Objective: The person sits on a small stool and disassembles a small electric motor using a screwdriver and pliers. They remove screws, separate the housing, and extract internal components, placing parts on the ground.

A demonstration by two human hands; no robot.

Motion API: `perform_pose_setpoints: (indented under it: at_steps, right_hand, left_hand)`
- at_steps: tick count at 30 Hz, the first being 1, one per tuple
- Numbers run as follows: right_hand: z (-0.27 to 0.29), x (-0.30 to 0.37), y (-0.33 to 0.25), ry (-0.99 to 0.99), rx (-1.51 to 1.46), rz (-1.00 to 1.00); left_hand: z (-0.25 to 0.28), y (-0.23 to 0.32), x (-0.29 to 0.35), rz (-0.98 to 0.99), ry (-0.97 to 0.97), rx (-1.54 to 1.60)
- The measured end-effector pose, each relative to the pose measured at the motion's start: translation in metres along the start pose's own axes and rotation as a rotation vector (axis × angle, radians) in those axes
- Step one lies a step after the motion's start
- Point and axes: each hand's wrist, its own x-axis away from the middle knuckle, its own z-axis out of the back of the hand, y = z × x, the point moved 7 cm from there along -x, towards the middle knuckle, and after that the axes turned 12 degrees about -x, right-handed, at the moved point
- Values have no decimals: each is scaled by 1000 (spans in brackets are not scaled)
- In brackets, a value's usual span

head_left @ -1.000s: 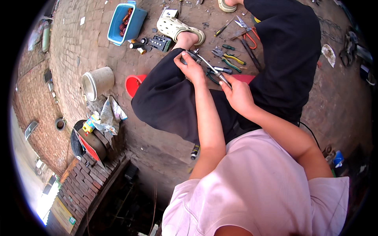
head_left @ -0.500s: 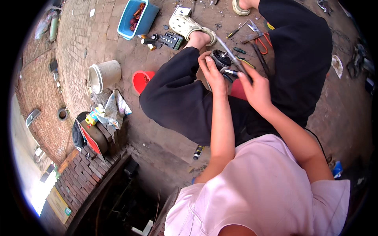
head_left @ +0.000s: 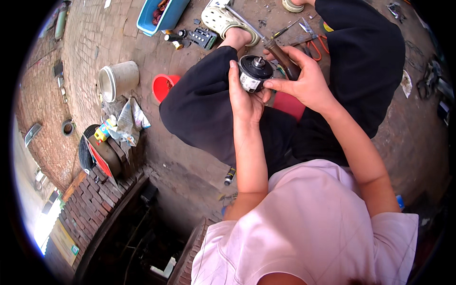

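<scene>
My left hand (head_left: 246, 105) is wrapped round the side of a small round motor (head_left: 256, 71), black on top with a white label and a short metal shaft pointing up. In my right hand (head_left: 308, 84) is a long tool with a brown cylindrical handle (head_left: 284, 59) and a thin metal rod (head_left: 244, 21); its exact kind is unclear. The right thumb reaches across to the motor's lower side. Both hands are above my lap, close together. Some fingers of each hand are hidden behind what they hold.
Scissors with orange handles (head_left: 317, 46) and a screwdriver (head_left: 280, 32) lie beyond my hands. To the left stand a blue tub (head_left: 176, 19), a black tray of small parts (head_left: 204, 38), a red bucket (head_left: 160, 90) and a whitish bucket (head_left: 124, 78). A dark pit (head_left: 142, 242) opens at lower left.
The motor has turned so its shaft faces up more plainly, and my left hand has shifted left around it. My right hand has tilted the tool outward, its thumb now against the motor.
</scene>
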Motion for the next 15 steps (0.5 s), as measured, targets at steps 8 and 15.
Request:
perform_pose_setpoints:
  at_steps: [8, 15]
  right_hand:
    - [-2, 3, -4, -81, 68, -112]
    - [-4, 5, -15, -146, 85, -170]
  left_hand:
    - [-9, 0, 23, 164, 10, 85]
    - [-11, -5, 30, 181, -57, 72]
